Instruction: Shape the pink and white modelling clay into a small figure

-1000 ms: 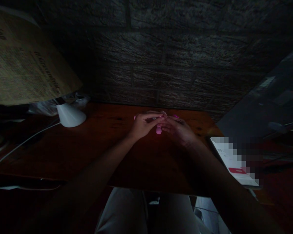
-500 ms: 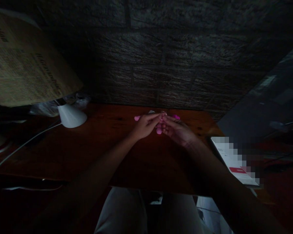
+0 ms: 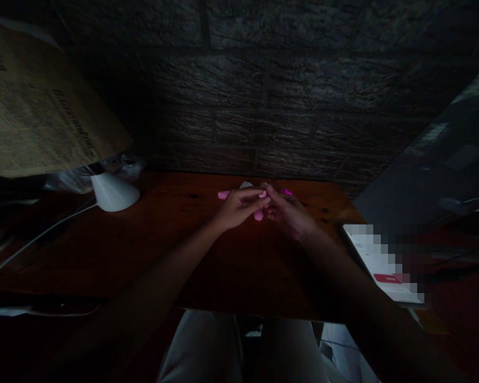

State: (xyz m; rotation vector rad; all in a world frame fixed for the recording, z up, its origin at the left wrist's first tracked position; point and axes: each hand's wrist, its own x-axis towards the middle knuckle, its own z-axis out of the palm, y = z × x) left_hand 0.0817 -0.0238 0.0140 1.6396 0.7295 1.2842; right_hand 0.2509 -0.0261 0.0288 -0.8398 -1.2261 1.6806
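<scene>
My left hand [image 3: 239, 206] and my right hand [image 3: 291, 213] meet over the table, fingertips together. A small pink piece [image 3: 262, 194], like modelling clay, shows between them; the left thumb and fingers pinch it. The right thumb and fingers close against the same piece from the other side. Just under the fingers a rounded pink lump [image 3: 258, 215] is partly covered. A pink stick-like piece [image 3: 223, 195] pokes out beyond the left hand. Behind the right hand lies a brighter magenta piece [image 3: 286, 192]. Something whitish [image 3: 246, 185] is half hidden behind the left hand.
The wooden table [image 3: 175, 234] runs up to a dark stone-patterned wall [image 3: 239, 85]. At left stands a lamp with a white cone base [image 3: 115, 192], a printed paper shade [image 3: 43, 111] and a trailing cable. A white box [image 3: 377, 260] with a red patch sits at the right edge.
The fingers have shifted slightly around the small pink piece, which shows more clearly now; the right thumb is more raised. The view has moved a little.
</scene>
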